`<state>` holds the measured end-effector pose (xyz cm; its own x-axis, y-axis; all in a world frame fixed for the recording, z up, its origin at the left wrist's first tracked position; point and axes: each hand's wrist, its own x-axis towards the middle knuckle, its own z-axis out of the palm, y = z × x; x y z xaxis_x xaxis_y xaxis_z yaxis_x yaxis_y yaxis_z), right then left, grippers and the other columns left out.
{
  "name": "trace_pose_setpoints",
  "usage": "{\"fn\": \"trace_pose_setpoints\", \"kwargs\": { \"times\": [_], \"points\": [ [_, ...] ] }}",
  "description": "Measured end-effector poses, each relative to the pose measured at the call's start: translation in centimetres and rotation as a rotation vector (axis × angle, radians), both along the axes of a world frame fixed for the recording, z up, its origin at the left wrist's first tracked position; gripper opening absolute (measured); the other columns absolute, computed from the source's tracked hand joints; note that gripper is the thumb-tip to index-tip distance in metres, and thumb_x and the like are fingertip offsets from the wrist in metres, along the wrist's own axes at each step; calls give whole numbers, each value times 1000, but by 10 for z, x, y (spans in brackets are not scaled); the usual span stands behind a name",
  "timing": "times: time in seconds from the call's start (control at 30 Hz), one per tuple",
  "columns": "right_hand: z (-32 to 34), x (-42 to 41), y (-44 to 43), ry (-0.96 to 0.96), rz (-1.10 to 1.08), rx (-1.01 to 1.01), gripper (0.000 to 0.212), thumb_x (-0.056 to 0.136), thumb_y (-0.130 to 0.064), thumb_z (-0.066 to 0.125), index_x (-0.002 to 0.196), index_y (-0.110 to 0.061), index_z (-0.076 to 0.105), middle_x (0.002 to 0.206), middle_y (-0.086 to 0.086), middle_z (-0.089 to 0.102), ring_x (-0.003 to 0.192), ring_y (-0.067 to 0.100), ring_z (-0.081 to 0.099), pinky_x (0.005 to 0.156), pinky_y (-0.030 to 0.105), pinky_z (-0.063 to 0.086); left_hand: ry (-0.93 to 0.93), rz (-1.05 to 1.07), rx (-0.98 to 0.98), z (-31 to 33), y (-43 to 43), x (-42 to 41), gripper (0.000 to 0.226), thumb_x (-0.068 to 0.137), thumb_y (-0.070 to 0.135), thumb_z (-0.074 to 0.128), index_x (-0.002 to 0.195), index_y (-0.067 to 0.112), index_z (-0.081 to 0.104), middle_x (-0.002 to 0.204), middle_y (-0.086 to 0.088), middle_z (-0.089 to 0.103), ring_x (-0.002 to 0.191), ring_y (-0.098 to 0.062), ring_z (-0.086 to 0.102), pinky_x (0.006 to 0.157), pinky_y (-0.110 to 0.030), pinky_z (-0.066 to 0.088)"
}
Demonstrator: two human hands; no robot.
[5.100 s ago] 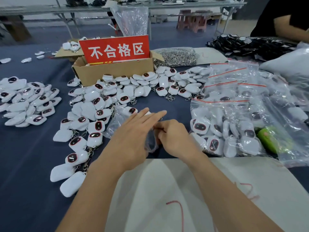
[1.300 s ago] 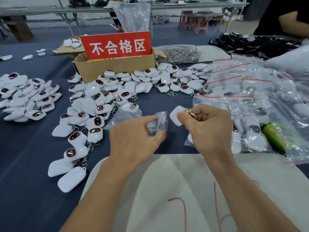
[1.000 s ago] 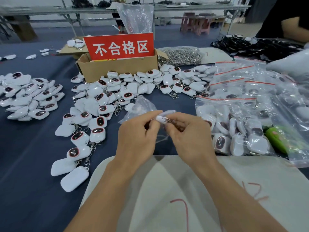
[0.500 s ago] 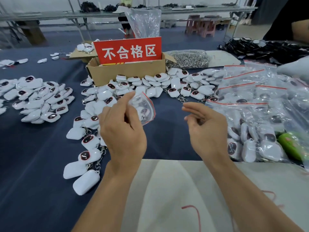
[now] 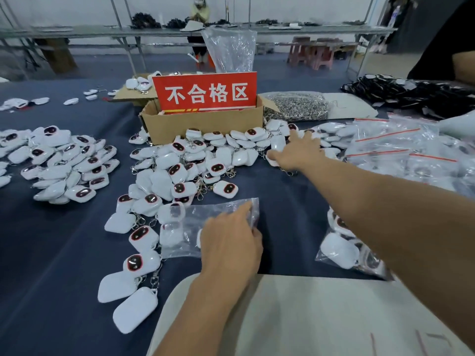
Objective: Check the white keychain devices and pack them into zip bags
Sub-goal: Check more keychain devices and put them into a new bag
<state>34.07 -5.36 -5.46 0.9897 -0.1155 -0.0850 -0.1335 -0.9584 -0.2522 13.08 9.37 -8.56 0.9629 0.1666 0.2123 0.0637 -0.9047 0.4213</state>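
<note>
Left hand (image 5: 228,242) lies on a zip bag (image 5: 203,222) near centre, grip unclear; right hand (image 5: 299,150), spread wide, touches far loose keychain devices (image 5: 223,155). Filled bags (image 5: 401,150) pile right; most devices seem unpacked.

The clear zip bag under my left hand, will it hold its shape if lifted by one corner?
Probably floppy: the clear zip bag looks thin and wrinkled. Likely very light, being see-through film; its glossy surface may slip.
</note>
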Motion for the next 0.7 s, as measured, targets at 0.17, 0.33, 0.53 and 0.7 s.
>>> {"fn": "trace_pose_setpoints", "kwargs": {
  "times": [0.17, 0.33, 0.53, 0.7],
  "points": [
    [-24, -1, 19, -38, 55, -80, 74, 92, -63, 48, 149, -18, 36, 151, 27, 39, 141, 47, 33, 117, 59, 20, -5, 95, 10, -3, 22, 11, 40, 93, 28, 56, 131, 38, 60, 101, -5, 72, 87, -29, 56, 73, -35, 33],
    [-21, -39, 17, -19, 187, -93, 43, 101, -47, 43, 134, -19, 44, 136, 23, 49, 127, 43, 47, 105, 55, 39, 29, 128, -7, -6, 22, 14, 32, 93, 28, 54, 123, 35, 64, 100, -7, 72, 87, -30, 56, 73, -36, 35],
    [-18, -109, 23, -38, 289, -129, 36, 103, -36, 44, 136, -22, 42, 128, 18, 52, 119, 38, 50, 99, 51, 37, -79, 155, -80, -5, 18, 11, 43, 94, 35, 56, 135, 29, 63, 109, -9, 73, 100, -32, 62, 83, -39, 44],
    [-30, -170, 21, -196, 312, -28, 32, 105, -34, 44, 132, -24, 56, 145, 15, 44, 138, 36, 38, 116, 46, 26, -288, 115, -69, 0, 15, 7, 43, 85, 37, 68, 128, 38, 68, 83, -1, 71, 82, -26, 56, 72, -33, 34]
  ]
}}
